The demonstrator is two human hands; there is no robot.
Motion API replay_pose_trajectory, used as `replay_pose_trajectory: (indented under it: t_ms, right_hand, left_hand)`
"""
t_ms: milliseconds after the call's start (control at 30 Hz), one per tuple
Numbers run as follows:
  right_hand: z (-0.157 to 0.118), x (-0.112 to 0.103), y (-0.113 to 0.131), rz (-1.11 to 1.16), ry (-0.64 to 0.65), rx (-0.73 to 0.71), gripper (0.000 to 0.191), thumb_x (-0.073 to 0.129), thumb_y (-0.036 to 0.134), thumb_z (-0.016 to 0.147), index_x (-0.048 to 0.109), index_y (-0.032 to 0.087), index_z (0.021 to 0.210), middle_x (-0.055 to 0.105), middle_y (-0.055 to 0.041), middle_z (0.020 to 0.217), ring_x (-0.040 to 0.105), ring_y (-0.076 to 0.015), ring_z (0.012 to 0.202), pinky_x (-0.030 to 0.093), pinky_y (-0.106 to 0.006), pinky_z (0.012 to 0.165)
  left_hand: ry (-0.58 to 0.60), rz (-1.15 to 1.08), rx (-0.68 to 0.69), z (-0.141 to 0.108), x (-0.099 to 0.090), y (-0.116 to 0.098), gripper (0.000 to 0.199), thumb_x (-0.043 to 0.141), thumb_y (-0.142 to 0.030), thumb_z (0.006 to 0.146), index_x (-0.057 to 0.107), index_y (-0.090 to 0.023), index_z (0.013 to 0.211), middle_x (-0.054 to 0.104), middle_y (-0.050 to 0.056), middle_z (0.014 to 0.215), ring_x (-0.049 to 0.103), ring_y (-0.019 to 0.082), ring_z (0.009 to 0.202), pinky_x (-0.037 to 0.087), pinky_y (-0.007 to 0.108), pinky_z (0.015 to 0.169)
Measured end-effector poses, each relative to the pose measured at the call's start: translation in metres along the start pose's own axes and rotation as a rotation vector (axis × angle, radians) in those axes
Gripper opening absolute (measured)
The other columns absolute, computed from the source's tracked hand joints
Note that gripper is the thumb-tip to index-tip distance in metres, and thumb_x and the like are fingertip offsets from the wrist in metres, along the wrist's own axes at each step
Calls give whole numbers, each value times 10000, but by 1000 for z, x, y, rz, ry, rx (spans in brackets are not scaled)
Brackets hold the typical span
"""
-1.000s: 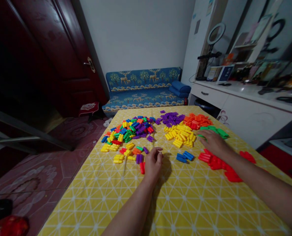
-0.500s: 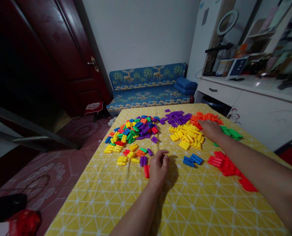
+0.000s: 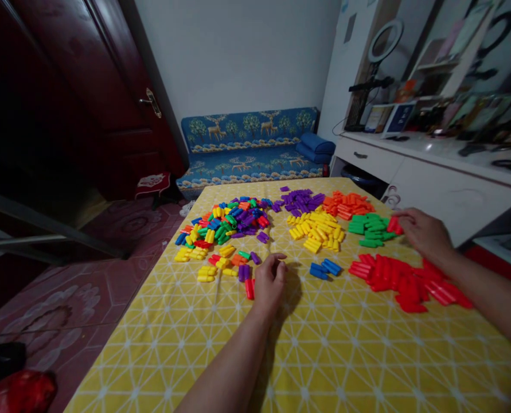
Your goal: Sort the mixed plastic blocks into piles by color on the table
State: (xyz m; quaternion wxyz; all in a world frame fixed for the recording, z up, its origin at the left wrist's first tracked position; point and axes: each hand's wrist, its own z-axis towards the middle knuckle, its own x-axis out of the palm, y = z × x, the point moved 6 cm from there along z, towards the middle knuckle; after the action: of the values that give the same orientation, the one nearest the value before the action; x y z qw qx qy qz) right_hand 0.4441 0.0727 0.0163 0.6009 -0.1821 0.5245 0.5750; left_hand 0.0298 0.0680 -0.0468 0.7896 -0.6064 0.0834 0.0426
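Note:
Small plastic pieces lie sorted by colour on the table: purple (image 3: 301, 201), orange (image 3: 347, 205), yellow (image 3: 319, 229), green (image 3: 370, 228), blue (image 3: 325, 269) and red (image 3: 399, 278). Left of them is a mixed heap (image 3: 227, 222). My right hand (image 3: 425, 232) is closed, its fingertips on red pieces (image 3: 395, 225) at the right end of the green ones. My left hand (image 3: 270, 282) rests with curled fingers beside a red piece (image 3: 249, 288) and a purple pair (image 3: 244, 273). Whatever its fingers hold, if anything, is hidden.
The table (image 3: 169, 355) has a yellow patterned cloth. Behind it stands a blue sofa (image 3: 246, 155). A white dresser (image 3: 444, 183) with a ring light (image 3: 385, 41) is at the right. A red stool (image 3: 152, 186) stands left of the sofa, by the dark red door (image 3: 121, 97).
My right hand has moved from the orange pile rightward and nearer, and red pieces now show at its fingertips. My left hand has stayed nearly in place. The whole view has shifted slightly.

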Motion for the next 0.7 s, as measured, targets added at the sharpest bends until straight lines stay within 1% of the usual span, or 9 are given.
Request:
replay_pose_trajectory:
  t_ms: [100,167,200,267,367,433,500,600,700]
  right_hand:
    - [-23,15,-54,154,152,89,357,377,435,845,634,256,1017,724,-110,850,693,-307,787,548,-455,723]
    - [-33,24,-70,159,231,63,283,430,445,790,635,274,887,720,-108,851,690,-319,823,549,-495,781]
    - [-37,25,-70,138,238,29,261,440,456,780,630,285,834,717,-110,865,685,-325,854,544,-505,811]
    - [-43,20,-54,89,189,-83,269,434,473,802,633,293,813,709,-116,937,671,-324,933,530,-494,876]
    - [-60,11,1,57,116,-322,332,428,485,873,668,269,952,692,-109,1069,640,-300,1035,504,-464,950]
    - [-77,13,37,36,122,-443,371,475,516,883,686,263,1055,675,-90,1160,619,-296,1078,485,-481,970]
    - [-93,20,61,2,159,-519,385,524,531,869,705,278,1096,656,-81,1227,598,-303,1120,467,-498,980]
    - [-109,29,69,19,227,-555,358,532,479,866,726,275,1088,653,-87,1249,588,-298,1154,454,-494,997]
    - [-112,26,53,64,275,-526,338,514,437,860,739,255,1034,668,-91,1227,608,-290,1136,457,-497,1000]
  left_hand:
    - [-6,0,2,0,0,0,214,499,-251,886,657,-170,1007,632,8,700,566,127,600,423,222,571]
    - [-5,-8,3,0,1,0,214,497,-248,886,653,-170,1009,631,6,695,557,124,586,421,222,564]
    - [-3,-16,2,0,1,0,214,495,-244,885,651,-170,1012,632,4,697,552,121,578,421,221,561]
    - [-2,-38,-9,1,1,2,213,493,-233,880,645,-169,1014,635,2,701,542,115,562,421,219,554]
    - [-8,-70,-35,1,1,5,210,499,-236,874,639,-165,1014,632,0,698,527,109,542,413,211,527]
    - [-7,-88,-39,1,0,6,211,505,-257,878,637,-163,1013,625,-2,695,524,107,536,409,206,513]
    - [1,-105,-38,0,0,6,217,512,-281,881,638,-163,1012,617,-5,690,526,107,539,411,202,510]
    - [3,-120,-44,0,-1,7,223,526,-302,879,641,-161,1008,617,-5,691,535,109,550,417,200,519]
    - [-10,-116,-46,0,-1,8,222,531,-298,873,648,-159,1000,622,-6,688,533,106,546,406,197,516]
